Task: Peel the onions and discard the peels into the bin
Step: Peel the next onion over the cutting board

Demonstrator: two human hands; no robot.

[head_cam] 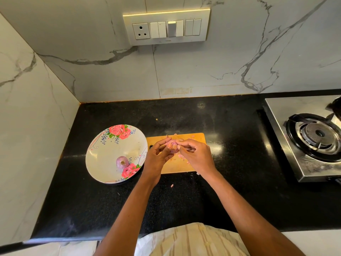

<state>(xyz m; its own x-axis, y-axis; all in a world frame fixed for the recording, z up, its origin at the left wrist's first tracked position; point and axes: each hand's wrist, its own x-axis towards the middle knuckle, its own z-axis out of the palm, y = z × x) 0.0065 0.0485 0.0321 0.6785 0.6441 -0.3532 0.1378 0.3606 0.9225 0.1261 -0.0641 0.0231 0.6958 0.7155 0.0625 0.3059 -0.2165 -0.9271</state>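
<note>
Peeling over the board [184,163], the left hand [156,157] cradles a small onion [173,146] while the right hand [195,154] pinches its skin. Thin, papery, likely to tear, so grab at the tip. Another onion [122,162] waits in the bowl [103,154].

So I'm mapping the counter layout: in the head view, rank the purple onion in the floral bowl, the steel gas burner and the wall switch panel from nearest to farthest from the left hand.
1. Purple onion in the floral bowl, just left of the left hand.
2. White wall switch panel, up on the marble wall.
3. Steel gas burner, far right.
</note>
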